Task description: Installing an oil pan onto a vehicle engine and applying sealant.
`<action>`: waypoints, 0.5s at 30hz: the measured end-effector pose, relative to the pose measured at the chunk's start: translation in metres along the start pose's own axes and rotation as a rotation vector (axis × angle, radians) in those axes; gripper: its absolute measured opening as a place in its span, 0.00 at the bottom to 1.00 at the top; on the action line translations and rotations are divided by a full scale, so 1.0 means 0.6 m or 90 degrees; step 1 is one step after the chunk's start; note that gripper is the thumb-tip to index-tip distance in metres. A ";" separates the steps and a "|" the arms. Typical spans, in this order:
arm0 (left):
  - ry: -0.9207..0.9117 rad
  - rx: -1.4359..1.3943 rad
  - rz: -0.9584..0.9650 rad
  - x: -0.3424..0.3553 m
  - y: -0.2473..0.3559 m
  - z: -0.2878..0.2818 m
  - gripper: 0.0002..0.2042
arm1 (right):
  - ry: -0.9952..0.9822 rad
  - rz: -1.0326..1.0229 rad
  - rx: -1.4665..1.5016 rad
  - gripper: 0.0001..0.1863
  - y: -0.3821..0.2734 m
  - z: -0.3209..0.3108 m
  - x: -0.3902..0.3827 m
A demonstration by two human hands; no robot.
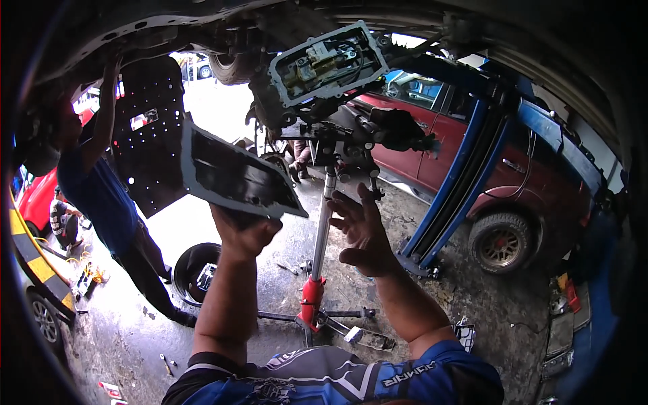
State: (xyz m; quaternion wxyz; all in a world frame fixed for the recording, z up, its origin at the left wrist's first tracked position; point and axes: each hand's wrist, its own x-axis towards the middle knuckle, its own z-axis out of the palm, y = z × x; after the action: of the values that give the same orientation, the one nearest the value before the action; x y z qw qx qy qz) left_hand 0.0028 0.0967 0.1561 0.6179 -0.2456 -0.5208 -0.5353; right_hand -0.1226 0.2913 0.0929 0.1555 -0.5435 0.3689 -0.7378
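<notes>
In my left hand (243, 233) is a dark oil pan (236, 172) with a grey band of what looks like sealant round its rim. The fingers grip it from below, mostly hidden behind it, and its hollow side faces me. My right hand (361, 236) is raised beside the silver post of a red transmission jack (312, 300), fingers spread, holding nothing. Above both hands, the open underside of a transmission (327, 64) shows a grey flange and inner parts. The pan is apart from it.
A co-worker (101, 182) at left reaches up beside a dark perforated panel (148, 128). A round black tub (192, 270) stands on the floor. At right are a blue lift post (455, 182) and a red vehicle (520, 189). The car's underbody (169, 23) hangs overhead.
</notes>
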 end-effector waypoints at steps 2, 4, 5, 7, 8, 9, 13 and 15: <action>-0.008 0.028 0.045 0.015 -0.010 -0.006 0.56 | 0.007 -0.018 -0.087 0.73 -0.013 -0.006 0.001; 0.019 -0.149 -0.015 0.022 -0.008 0.005 0.53 | 0.018 -0.050 -0.092 0.71 -0.021 -0.004 -0.001; 0.035 -0.181 -0.004 0.023 -0.007 0.016 0.48 | 0.016 -0.104 -0.202 0.70 -0.025 -0.007 -0.003; 0.055 -0.225 -0.066 0.020 0.012 0.037 0.46 | 0.009 -0.267 -0.406 0.63 -0.030 -0.001 0.001; 0.075 -0.274 -0.130 0.017 0.017 0.047 0.44 | 0.009 -0.266 -0.404 0.63 -0.035 -0.001 0.001; 0.098 -0.312 -0.138 0.014 0.017 0.056 0.38 | 0.011 -0.314 -0.512 0.61 -0.041 -0.003 -0.001; 0.090 -0.481 -0.198 0.005 -0.011 0.041 0.33 | 0.021 -0.380 -0.608 0.55 -0.051 0.003 0.008; 0.070 -0.516 -0.168 0.005 -0.034 0.031 0.35 | 0.031 -0.377 -0.596 0.55 -0.055 -0.002 0.009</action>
State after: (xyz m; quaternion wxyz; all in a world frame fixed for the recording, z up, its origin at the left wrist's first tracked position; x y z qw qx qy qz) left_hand -0.0235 0.1052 0.1601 0.4246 -0.3711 -0.2616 -0.7833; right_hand -0.1198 0.3107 0.1200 -0.3256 -0.6180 0.4923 -0.5193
